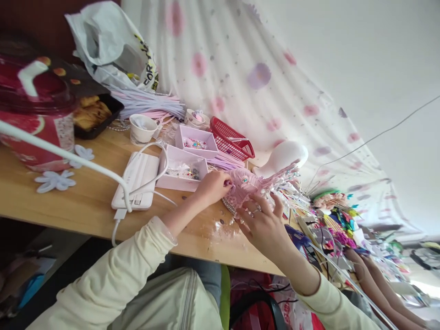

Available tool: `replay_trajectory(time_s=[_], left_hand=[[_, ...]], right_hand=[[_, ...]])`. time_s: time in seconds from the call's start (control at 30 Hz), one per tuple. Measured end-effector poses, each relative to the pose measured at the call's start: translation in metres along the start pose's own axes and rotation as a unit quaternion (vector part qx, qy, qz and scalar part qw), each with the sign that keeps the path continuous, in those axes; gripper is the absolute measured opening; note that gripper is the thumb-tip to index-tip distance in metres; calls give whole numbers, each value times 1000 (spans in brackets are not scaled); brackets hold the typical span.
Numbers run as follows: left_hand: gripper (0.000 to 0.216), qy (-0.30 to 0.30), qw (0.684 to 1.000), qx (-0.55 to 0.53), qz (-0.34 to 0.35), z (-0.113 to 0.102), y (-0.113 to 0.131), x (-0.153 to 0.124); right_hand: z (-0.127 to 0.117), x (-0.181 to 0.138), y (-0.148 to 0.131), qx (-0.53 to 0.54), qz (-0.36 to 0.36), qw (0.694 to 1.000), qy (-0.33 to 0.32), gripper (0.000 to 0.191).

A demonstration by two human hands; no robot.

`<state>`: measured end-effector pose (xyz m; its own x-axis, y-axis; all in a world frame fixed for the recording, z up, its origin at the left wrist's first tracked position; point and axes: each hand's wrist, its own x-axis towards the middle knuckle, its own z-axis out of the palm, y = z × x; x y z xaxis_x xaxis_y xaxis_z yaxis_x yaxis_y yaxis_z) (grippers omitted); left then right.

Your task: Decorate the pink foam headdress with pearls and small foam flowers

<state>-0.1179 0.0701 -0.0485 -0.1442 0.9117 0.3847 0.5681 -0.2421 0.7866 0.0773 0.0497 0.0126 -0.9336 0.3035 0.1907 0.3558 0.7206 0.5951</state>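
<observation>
Pink beaded ornament (245,182) is at the bench (92,201), between left hand (215,187), fingers bunched at its edge, and right hand (264,224), fingers spread against it; grasp indeterminable for both. Lilac box (175,182) adjoins; red basket (225,144) behind.

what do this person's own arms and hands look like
The left hand and right hand are ungloved. A wrinkled cream cloth left sleeve has a gathered cuff; a matching cream cloth right sleeve also stops short of the wrist. A thin shiny band, possibly a ring, shows on a right finger.
</observation>
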Motion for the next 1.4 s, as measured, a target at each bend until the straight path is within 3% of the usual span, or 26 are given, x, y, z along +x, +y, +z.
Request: replay_trajectory(time_s=[0.47,1.13,1.4], left_hand=[[19,-25,999,42,8,0,1,-3],[18,-91,987,124,-42,-14,7,-14],[18,-84,986,144,-19,-13,15,-3]], right_hand=[[-4,1,-3,3,6,1000,-11,13],[7,-1,-5,-1,2,1000,-6,6],[4,3,-6,2,-1,1000,4,6]])
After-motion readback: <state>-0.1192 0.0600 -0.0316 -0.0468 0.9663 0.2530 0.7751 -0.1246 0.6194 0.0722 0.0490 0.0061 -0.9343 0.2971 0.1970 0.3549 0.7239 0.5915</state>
